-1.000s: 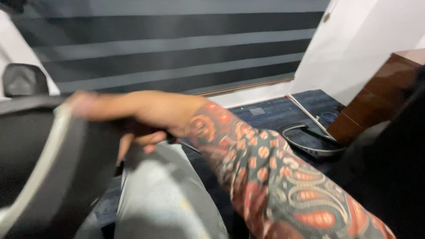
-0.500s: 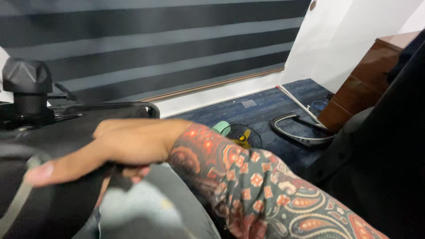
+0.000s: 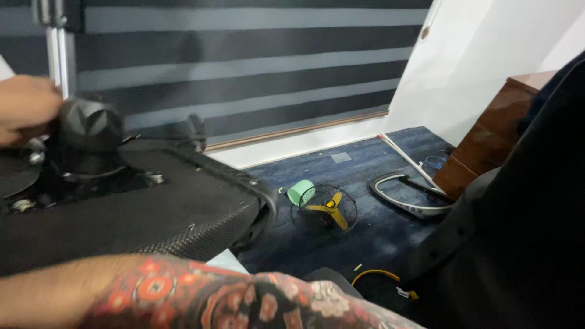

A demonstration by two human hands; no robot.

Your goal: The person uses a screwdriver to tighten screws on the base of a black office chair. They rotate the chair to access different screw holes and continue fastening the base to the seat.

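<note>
A black mesh chair part (image 3: 152, 213) lies across the left half of the view, with a black faceted knob-like mechanism (image 3: 85, 137) mounted on it. My left hand (image 3: 24, 113) is at the upper left edge with curled fingers, right beside that mechanism; I cannot see whether it grips anything. My tattooed right forearm (image 3: 201, 295) stretches leftward along the bottom edge below the mesh part. Its hand is past the left edge, out of view.
On the dark blue carpet stand a small black-caged fan with yellow blades (image 3: 324, 208), a green round object (image 3: 300, 192), a grey curved chair piece (image 3: 407, 196) and a yellow cable (image 3: 378, 277). A wooden cabinet (image 3: 496, 137) and a black chair back (image 3: 530, 225) fill the right.
My right hand has slid left out of the picture, leaving only the forearm. The view has shifted, the mesh part now shows its mechanism, and my left hand has appeared at the upper left.
</note>
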